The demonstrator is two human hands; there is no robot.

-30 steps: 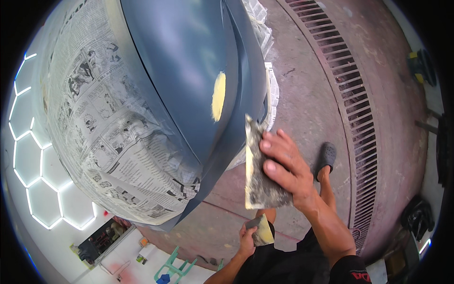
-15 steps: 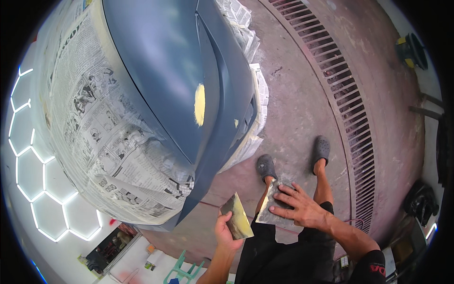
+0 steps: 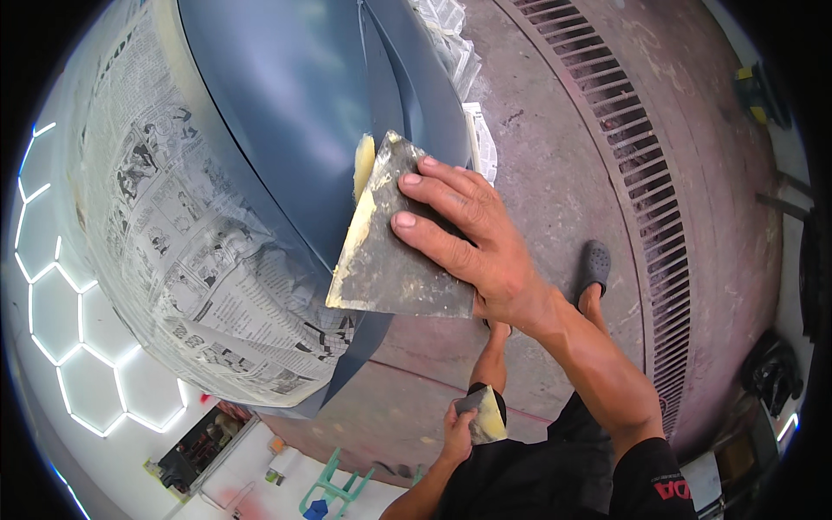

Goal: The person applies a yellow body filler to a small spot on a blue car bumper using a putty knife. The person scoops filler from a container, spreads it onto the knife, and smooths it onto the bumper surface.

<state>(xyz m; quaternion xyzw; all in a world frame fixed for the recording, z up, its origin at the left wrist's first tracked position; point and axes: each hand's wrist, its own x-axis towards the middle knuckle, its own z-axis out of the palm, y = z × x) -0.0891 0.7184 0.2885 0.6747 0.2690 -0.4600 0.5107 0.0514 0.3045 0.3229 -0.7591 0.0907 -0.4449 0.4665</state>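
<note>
My right hand (image 3: 485, 234) grips a dark, flat putty spreader (image 3: 390, 269), fingers laid over its upper face, thumb hidden behind it. Yellow filler lines the spreader's left edge. It is held in front of a blue-grey painted car panel (image 3: 269, 95), over a yellow filler patch (image 3: 364, 160) that it partly covers. Whether the edge touches the panel cannot be told. Lower down, near my knee, my left hand (image 3: 456, 436) holds a smaller flat plate (image 3: 488, 416) carrying yellow filler, thumb on its face.
Newspaper masking (image 3: 191, 234), taped along its edge, covers the car left of the panel. A floor grate (image 3: 637, 165) curves along the right. A green stool (image 3: 334, 490) stands at the lower left, and a black bag (image 3: 771, 368) lies at the far right.
My right hand has lifted the spreader up and left from near my lap to the filler patch. My left hand with its plate has shifted right, farther from the car.
</note>
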